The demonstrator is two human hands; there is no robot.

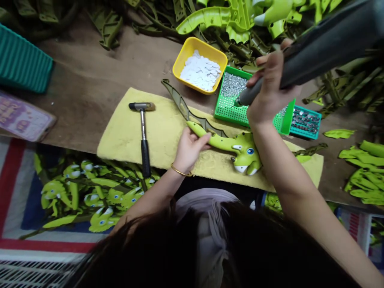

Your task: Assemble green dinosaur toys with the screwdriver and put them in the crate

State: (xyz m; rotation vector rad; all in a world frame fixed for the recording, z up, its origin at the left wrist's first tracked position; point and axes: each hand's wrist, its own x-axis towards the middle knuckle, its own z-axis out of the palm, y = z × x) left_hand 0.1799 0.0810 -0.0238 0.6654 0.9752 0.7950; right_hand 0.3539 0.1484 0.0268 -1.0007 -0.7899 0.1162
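Note:
My left hand [192,148] pinches the tail end of a lime-green plastic toy dinosaur [225,143], which lies on a yellow cloth [120,136]. The toy has a blue eye and a dark olive wing piece [181,105] along its far side. My right hand [267,88] is wrapped round a dark grey power screwdriver [324,44], held tilted. Its tip points down over the green perforated tray [228,107] of small silver screws [232,84]; whether a screw is on the tip I cannot tell. A hammer [143,136] rests on the cloth to the left.
Behind the cloth stands a yellow bowl [177,66] of white pieces. A teal tray [306,134] holds small metal parts. Green and olive toy parts [210,20] pile up at the back and right. Toy dinosaurs [99,196] fill a container below left, near a teal basket [22,60].

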